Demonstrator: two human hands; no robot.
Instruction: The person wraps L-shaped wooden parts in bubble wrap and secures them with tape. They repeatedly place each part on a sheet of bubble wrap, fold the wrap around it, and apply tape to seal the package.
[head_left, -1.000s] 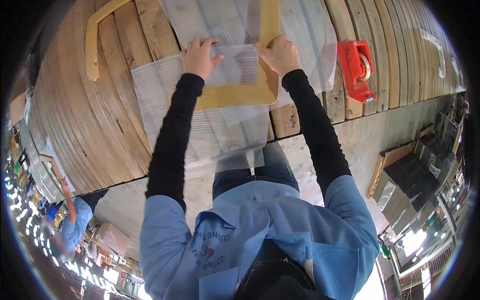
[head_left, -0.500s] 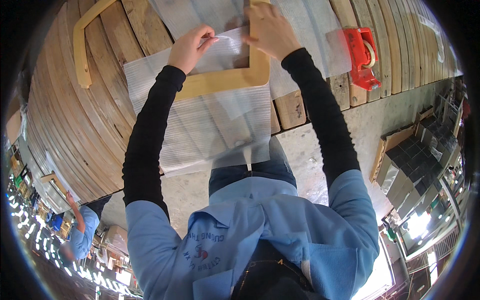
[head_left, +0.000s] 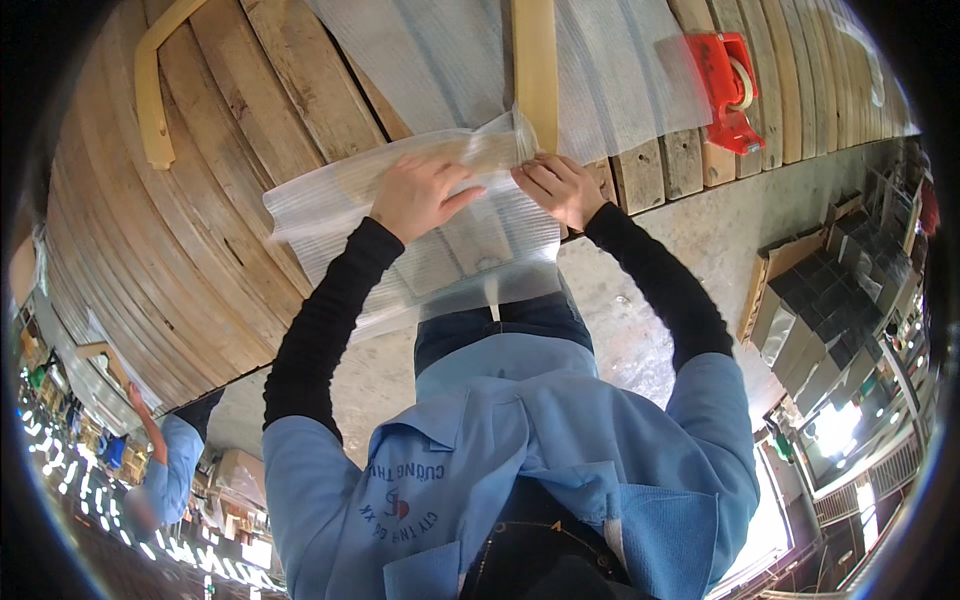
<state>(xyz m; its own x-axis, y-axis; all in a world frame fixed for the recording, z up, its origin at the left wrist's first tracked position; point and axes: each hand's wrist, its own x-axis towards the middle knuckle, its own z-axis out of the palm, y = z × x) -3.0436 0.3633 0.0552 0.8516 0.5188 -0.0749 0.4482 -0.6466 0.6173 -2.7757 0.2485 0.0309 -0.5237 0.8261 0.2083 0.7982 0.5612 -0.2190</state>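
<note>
A translucent white foam sheet (head_left: 440, 285) lies over the near bar of a pale yellow wooden frame (head_left: 535, 60), and its lower part hangs past the table edge. On the covered bar my left hand (head_left: 425, 195) rests flat, fingers stretched and thumb apart. My right hand (head_left: 565, 188) is at the frame's near right corner, its fingers closed on the foam sheet's edge. Foam hides most of the near bar; the frame's right bar is bare and runs away from me. Beneath that bar lies another foam sheet (head_left: 625, 75).
A red tape dispenser (head_left: 728, 95) with a tape roll stands at the right on the slatted wooden table (head_left: 230, 120). At the far left lies another yellow wooden piece (head_left: 152, 110). Dark-topped stacked goods (head_left: 825, 300) stand on the floor to the right. A co-worker (head_left: 180, 460) is at the lower left.
The foam sheet has been folded over the frame's near bar. My left hand has come nearer and flattened on it; my right hand has moved down from the right bar to the corner.
</note>
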